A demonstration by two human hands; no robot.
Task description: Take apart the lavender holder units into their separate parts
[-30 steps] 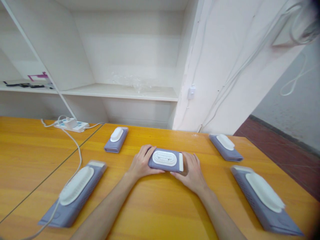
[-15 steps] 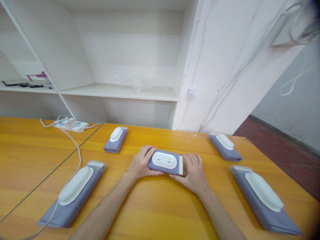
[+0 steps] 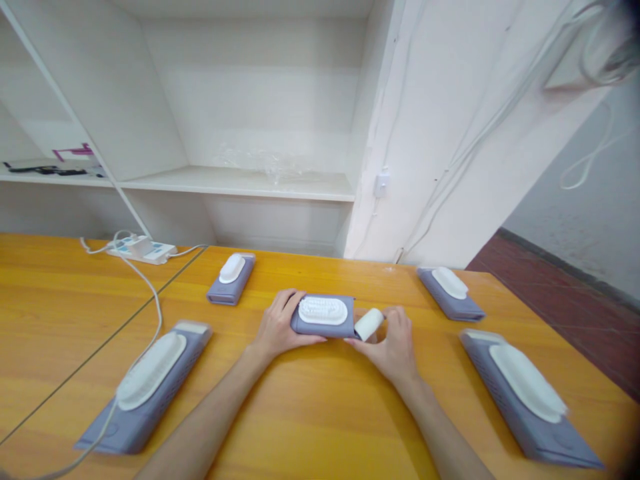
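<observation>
Both forearms converge at table [image 3: 310,413] centre. Left hand [image 3: 275,328] grips the purple device [image 3: 323,316] at its 9 o'clock end. Right hand [image 3: 395,343] pinches a white cap [image 3: 369,324], angled off the 3 o'clock end. Four similar units flank; a power strip [image 3: 143,249] lies at 10 o'clock.

Centre of orange table [image 3: 310,413]: lavender device [image 3: 323,317] with white bristled pad, left hand [image 3: 277,327] gripping its left end; right hand [image 3: 395,343] holding white end cap [image 3: 369,325], tilted just off its right end. Four like devices: back-left [image 3: 231,278], back-right [image 3: 451,293], near left edge [image 3: 145,383], near right edge [image 3: 527,397]. Power strip [image 3: 143,249] at back edge.
</observation>
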